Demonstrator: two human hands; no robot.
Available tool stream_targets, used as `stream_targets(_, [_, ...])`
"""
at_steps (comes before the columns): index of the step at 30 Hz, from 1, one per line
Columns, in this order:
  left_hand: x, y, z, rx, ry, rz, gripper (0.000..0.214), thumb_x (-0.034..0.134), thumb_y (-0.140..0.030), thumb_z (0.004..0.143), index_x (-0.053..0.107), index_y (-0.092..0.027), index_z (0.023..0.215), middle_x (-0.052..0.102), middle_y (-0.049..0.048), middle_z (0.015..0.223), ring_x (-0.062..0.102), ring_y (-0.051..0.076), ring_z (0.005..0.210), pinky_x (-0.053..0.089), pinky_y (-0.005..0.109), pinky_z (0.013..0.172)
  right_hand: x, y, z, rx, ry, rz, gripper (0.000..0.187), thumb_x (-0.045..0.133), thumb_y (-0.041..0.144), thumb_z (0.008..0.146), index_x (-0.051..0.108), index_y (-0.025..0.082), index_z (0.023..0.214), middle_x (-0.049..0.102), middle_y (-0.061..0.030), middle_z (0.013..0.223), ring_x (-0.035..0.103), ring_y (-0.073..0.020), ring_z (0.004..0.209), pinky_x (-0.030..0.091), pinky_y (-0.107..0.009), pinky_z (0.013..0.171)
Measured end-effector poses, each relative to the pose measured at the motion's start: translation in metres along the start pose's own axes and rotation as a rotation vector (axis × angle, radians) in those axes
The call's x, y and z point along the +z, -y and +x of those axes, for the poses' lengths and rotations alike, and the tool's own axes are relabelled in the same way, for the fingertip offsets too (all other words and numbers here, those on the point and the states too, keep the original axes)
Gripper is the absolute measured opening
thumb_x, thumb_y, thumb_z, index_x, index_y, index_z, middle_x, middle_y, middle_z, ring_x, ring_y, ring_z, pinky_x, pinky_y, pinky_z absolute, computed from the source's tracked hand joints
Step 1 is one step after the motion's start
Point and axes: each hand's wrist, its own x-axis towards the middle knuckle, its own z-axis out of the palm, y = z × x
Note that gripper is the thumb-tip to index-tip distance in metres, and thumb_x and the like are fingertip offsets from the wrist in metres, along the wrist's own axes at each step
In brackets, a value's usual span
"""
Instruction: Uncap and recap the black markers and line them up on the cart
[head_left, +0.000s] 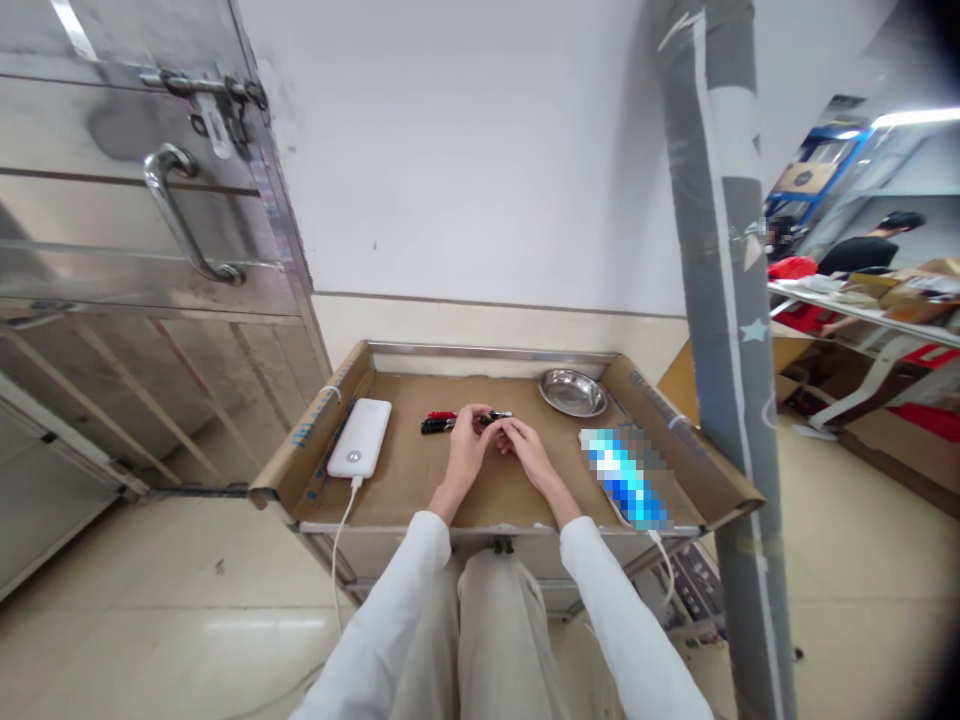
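Over the middle of the brown cardboard-lined tray table, my left hand (469, 447) and my right hand (525, 452) meet at the fingertips. Both are closed in a pinch around a slim black pen (486, 421), most of which the fingers cover. Just left of my left hand lie a red pen (440, 415) and black pens (435, 426), side by side. Their right-hand parts pass behind my fingers, so I cannot tell how many there are.
A white power bank (361, 438) with a cable is on the left. At right are a round steel dish (573, 393) and a cabled phone (626, 478) with a blurred screen. A grey wrapped pillar (724, 300) stands beside the table; a person (859, 255) sits beyond.
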Motion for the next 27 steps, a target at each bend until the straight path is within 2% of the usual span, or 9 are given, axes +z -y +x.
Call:
stream_targets(4, [0.006,-0.015,0.008,-0.007,-0.03,-0.059,0.027,0.061,-0.024,0.08,0.052,-0.018,0.105,0.061,0.0045,0.096,0.056,0.012,0.078,0.047,0.027,0.075,0.005,0.008,-0.004,0.138,0.048,0.308,0.038,0.065,0.054,0.07,0.063,0.018,0.081,0.065,-0.0023,0.068,0.058,-0.0125,0.057,0.048,-0.025,0.055])
stream_targets(8, [-0.005,-0.024,0.016,-0.027,-0.071,-0.11,0.024,0.061,-0.028,0.08,0.055,-0.019,0.102,0.062,0.0034,0.094,0.056,0.012,0.078,0.047,0.027,0.076,0.005,0.015,-0.007,0.157,0.076,0.408,0.037,0.07,0.048,0.067,0.068,0.017,0.088,0.069,-0.0056,0.08,0.061,-0.0133,0.063,0.051,-0.027,0.06])
stream_targets(13, [-0.024,-0.005,0.021,-0.214,-0.306,-0.155,0.028,0.058,-0.035,0.081,0.054,-0.017,0.102,0.062,0.0058,0.091,0.06,0.014,0.081,0.049,0.028,0.074,0.001,0.012,-0.005,0.093,0.043,0.328,0.034,0.074,0.038,0.066,0.07,0.018,0.094,0.069,-0.0052,0.089,0.062,-0.0134,0.078,0.05,-0.028,0.078])
stream_targets(16, [-0.028,0.013,0.019,-0.267,-0.356,-0.12,0.026,0.061,-0.033,0.079,0.055,-0.016,0.097,0.063,0.0061,0.091,0.061,0.015,0.083,0.049,0.029,0.079,-0.001,0.009,-0.004,0.016,-0.022,0.203,0.036,0.072,0.042,0.068,0.07,0.018,0.095,0.07,-0.0054,0.089,0.063,-0.0147,0.079,0.049,-0.031,0.081])
stream_targets(18, [-0.026,0.022,0.017,-0.236,-0.247,-0.074,0.021,0.063,-0.03,0.079,0.055,-0.016,0.093,0.064,0.0054,0.09,0.061,0.015,0.083,0.048,0.029,0.08,-0.002,0.007,-0.004,-0.061,-0.095,0.073,0.034,0.068,0.043,0.071,0.07,0.019,0.094,0.07,-0.0061,0.089,0.063,-0.016,0.077,0.05,-0.033,0.079])
stream_targets(21, [-0.02,0.026,0.012,-0.083,0.069,0.096,0.01,0.061,-0.022,0.08,0.055,-0.018,0.086,0.064,0.0029,0.085,0.06,0.015,0.081,0.047,0.029,0.078,-0.004,0.005,-0.005,-0.18,-0.18,-0.137,0.026,0.06,0.041,0.077,0.068,0.02,0.091,0.069,-0.0066,0.092,0.063,-0.0168,0.073,0.051,-0.033,0.077])
stream_targets(23, [-0.015,0.025,0.009,0.035,0.221,0.292,0.006,0.06,-0.018,0.081,0.055,-0.019,0.083,0.064,0.0025,0.085,0.058,0.017,0.085,0.045,0.032,0.08,-0.005,0.004,-0.007,-0.255,-0.187,-0.259,0.023,0.054,0.036,0.082,0.067,0.021,0.093,0.068,-0.0064,0.095,0.063,-0.0172,0.075,0.051,-0.034,0.078])
stream_targets(25, [-0.012,0.022,0.009,0.121,0.279,0.501,0.006,0.06,-0.017,0.082,0.055,-0.019,0.086,0.064,0.0039,0.09,0.055,0.021,0.093,0.042,0.036,0.084,-0.005,0.003,-0.008,-0.329,-0.162,-0.374,0.023,0.048,0.031,0.086,0.066,0.023,0.096,0.068,-0.0059,0.097,0.063,-0.0182,0.082,0.049,-0.034,0.083])
stream_targets(27, [-0.01,0.02,0.009,0.163,0.283,0.669,0.008,0.058,-0.019,0.083,0.056,-0.018,0.091,0.063,0.006,0.096,0.052,0.023,0.098,0.041,0.039,0.086,-0.004,0.003,-0.009,-0.391,-0.104,-0.482,0.025,0.044,0.026,0.087,0.066,0.024,0.098,0.067,-0.0054,0.1,0.062,-0.0188,0.091,0.046,-0.035,0.089])
